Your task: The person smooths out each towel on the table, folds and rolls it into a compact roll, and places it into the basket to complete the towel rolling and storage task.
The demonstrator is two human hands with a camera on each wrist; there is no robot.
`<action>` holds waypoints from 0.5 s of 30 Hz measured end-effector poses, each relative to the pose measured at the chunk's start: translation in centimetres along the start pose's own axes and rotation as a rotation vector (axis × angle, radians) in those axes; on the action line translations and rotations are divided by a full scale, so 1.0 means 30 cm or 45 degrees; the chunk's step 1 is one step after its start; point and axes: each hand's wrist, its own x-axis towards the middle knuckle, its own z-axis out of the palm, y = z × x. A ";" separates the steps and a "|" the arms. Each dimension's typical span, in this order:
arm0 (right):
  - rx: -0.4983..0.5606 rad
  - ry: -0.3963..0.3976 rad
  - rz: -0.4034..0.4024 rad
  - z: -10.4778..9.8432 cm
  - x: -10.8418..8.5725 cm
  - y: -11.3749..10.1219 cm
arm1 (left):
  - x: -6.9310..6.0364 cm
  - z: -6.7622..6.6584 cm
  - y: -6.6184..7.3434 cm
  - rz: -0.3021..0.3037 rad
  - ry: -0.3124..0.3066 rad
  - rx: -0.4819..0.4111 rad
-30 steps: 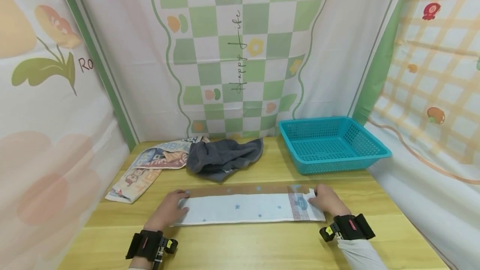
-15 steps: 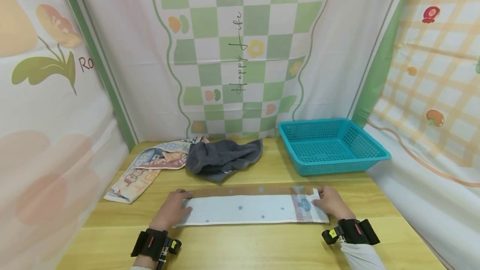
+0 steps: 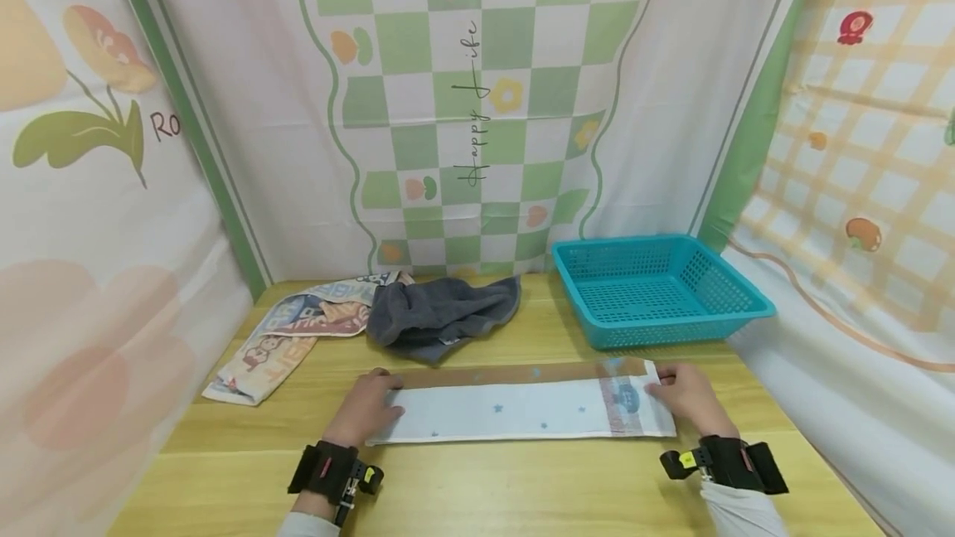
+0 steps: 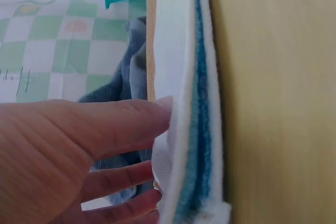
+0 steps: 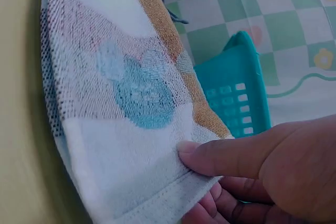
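Observation:
A white towel with blue stars and a brown back strip [image 3: 515,411] lies folded in a long band near the table's middle. At its left end my left hand [image 3: 367,407] pinches it; in the left wrist view the thumb presses the white cloth [image 4: 173,51], whose layered edge shows blue inside. My right hand [image 3: 692,399] grips the right end. The right wrist view has that thumb on the corner of the towel [image 5: 126,166], beside a blue printed figure, with the other fingers behind the cloth.
A crumpled dark grey towel [image 3: 440,317] lies behind the white one, touching a patterned towel [image 3: 287,346] at the back left. An empty turquoise basket [image 3: 664,330] stands at the back right. Printed curtains surround the wooden table [image 3: 462,487].
Both hands have moved to the right with the white towel held between them. The grey towel, patterned towel and basket have stayed in place.

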 end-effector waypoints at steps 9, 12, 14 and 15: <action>-0.008 0.037 -0.027 -0.087 -0.018 -0.014 | 0.046 0.035 0.045 -0.016 -0.039 0.049; 0.025 0.080 -0.078 -0.111 -0.025 -0.040 | 0.057 0.040 0.062 -0.036 -0.057 0.078; 0.035 0.103 -0.090 -0.127 -0.030 -0.063 | 0.065 0.042 0.076 -0.039 -0.070 0.112; 0.038 0.112 -0.088 -0.133 -0.031 -0.074 | 0.070 0.043 0.084 -0.036 -0.076 0.131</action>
